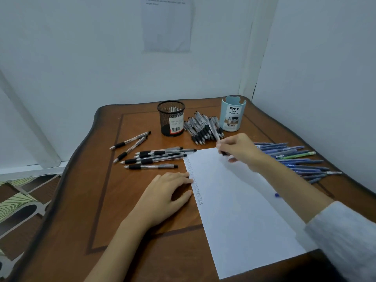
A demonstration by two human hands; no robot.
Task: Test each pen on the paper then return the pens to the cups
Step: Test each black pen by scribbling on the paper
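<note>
- Right now a clear-barrelled pen with a black grip is sitting in the person's right hand, fingers curling round it and pinching it, over the far corner of the white sheet of paper. The hand is blurring, so I cannot tell whether the tip is touching the sheet.
- The paper is lying slantwise on the near right part of the brown wooden table, with a column of small ink scribbles running down its left edge.
- The left hand is lying flat, fingers relaxed and straight, its fingertips resting on that left edge.
- Just left of the paper, a loose row of black-grip pens is lying on the wood, with two more pens farther left.
- At the far side, a black wire-mesh cup and a pale blue plastic organizer cup are standing upright, with a heap of black-grip pens lying between them.
- To the right of the paper, a spread of blue pens is lying beside the right forearm.
</note>
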